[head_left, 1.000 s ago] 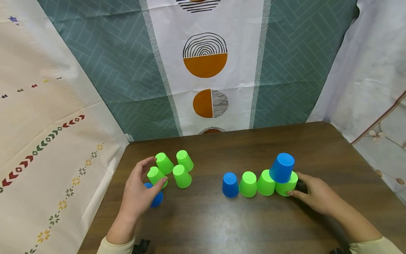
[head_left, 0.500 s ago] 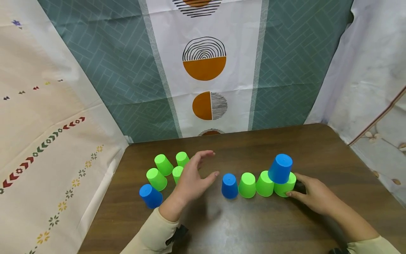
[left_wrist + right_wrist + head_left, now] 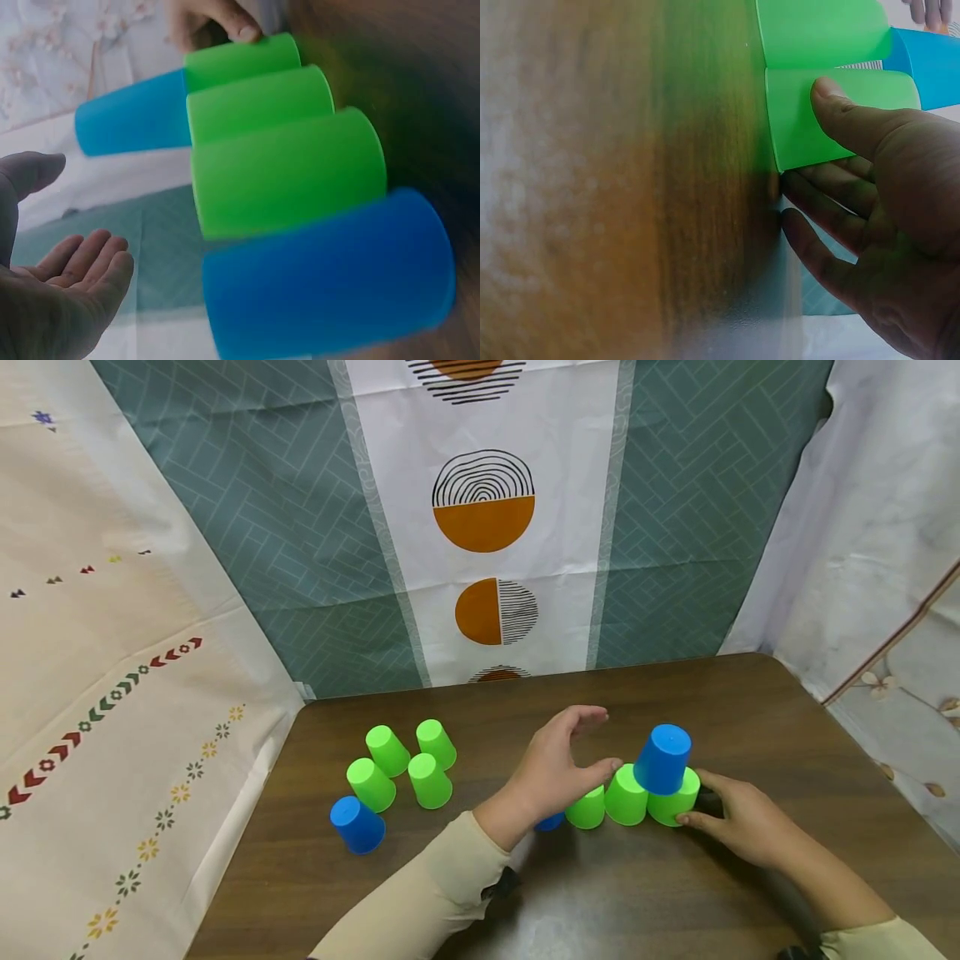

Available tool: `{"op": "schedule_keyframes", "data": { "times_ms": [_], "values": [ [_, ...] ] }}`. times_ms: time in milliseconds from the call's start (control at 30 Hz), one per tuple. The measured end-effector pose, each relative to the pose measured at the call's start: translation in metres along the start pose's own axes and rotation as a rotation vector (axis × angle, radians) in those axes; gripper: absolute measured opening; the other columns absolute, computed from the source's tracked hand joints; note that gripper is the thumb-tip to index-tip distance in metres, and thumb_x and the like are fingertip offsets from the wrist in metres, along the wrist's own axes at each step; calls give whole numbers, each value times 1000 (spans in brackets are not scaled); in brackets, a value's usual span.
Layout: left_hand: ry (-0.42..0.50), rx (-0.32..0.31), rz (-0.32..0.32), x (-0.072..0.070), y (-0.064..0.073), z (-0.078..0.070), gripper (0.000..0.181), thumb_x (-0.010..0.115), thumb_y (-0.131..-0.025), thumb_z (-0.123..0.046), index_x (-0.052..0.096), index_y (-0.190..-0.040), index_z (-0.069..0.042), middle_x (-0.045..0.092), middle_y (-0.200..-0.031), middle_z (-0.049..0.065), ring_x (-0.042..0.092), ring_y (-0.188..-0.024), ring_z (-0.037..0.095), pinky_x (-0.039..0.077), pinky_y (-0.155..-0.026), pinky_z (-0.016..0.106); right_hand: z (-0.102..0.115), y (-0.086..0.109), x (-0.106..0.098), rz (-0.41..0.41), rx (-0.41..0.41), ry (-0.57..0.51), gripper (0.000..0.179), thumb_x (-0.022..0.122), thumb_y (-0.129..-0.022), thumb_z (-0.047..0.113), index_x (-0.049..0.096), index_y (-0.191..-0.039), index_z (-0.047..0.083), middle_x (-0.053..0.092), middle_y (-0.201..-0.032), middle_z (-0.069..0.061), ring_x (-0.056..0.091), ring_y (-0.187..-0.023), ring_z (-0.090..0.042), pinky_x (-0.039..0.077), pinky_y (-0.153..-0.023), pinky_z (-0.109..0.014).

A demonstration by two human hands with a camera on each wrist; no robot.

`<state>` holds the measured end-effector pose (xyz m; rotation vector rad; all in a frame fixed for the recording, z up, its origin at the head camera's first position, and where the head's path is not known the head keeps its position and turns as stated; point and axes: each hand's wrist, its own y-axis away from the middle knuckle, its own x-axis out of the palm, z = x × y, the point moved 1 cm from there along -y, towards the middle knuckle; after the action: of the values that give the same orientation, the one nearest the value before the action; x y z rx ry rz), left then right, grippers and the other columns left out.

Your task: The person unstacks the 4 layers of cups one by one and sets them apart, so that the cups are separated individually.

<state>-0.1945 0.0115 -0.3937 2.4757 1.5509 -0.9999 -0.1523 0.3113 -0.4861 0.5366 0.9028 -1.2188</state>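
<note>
1. Pinching the end green cup [image 3: 672, 806], my right hand [image 3: 738, 820] is pressing its thumb against the near side while its fingers are reaching round behind.
2. My left hand [image 3: 553, 768] is hovering over the row of cups, the thumb standing wide of the fingers; those are lying close together, relaxed and holding nothing.
3. Right in front of that palm, with a gap showing between, the raised blue cup [image 3: 663, 760] is sitting mouth down across the end green cup and the middle green cup [image 3: 626, 797].
4. The inner green cup [image 3: 587, 812] is standing next along, and the low blue cup [image 3: 330, 277] is closing the row at its left; in the head view my left wrist is partly covering it.
5. Well apart, toward the left of the brown table [image 3: 637, 893], four loose green cups [image 3: 430, 781] are standing mouth down in a cluster, with a lone blue cup [image 3: 357, 824] standing just in front.
6. Behind the table, a patterned cloth [image 3: 675, 527] is hanging.
</note>
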Motion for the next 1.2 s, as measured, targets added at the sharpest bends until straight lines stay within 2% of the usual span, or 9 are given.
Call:
{"op": "schedule_keyframes", "data": {
  "times_ms": [167, 300, 567, 900, 1200],
  "values": [
    [-6, -42, 71, 24, -16, -8, 68, 83, -92, -27, 50, -150, -13, 58, -148, -2, 56, -135, 14, 46, -109, 26, -1, 0, 0, 1, 1, 3, 68, 83, -91, 39, 60, -141, 1, 72, -126, -15, 66, -118, -46, 52, -93, -69],
    [-39, -58, 114, 38, -25, -11, 73, 84, -92, -34, 49, -152, -15, 55, -151, -3, 55, -136, 14, 47, -108, 27, -1, 0, -1, 4, -3, 2, 67, 83, -91, 38, 60, -141, 2, 72, -126, -14, 67, -117, -45, 52, -93, -69],
    [-79, -102, 140, 61, -32, -11, 69, 85, -90, -39, 52, -147, -19, 60, -142, -6, 61, -128, 12, 53, -101, 28, -1, 0, -1, 16, 0, -4, 67, 81, -92, 40, 59, -143, 2, 71, -129, -15, 66, -119, -44, 52, -94, -69],
    [-85, -127, 118, 64, -33, -8, 62, 84, -90, -38, 57, -141, -18, 65, -136, -6, 63, -122, 8, 54, -99, 28, -1, -1, -1, 9, -11, -2, 69, 81, -93, 41, 58, -144, 1, 70, -129, -16, 66, -118, -44, 52, -93, -68],
    [-31, -90, 71, 51, -32, -12, 59, 85, -90, -37, 59, -140, -18, 66, -134, -7, 65, -119, 7, 53, -98, 26, -3, 0, 0, 1, -10, 4, 70, 82, -92, 40, 57, -144, 0, 70, -129, -17, 66, -118, -45, 52, -93, -67]
  ]
}}
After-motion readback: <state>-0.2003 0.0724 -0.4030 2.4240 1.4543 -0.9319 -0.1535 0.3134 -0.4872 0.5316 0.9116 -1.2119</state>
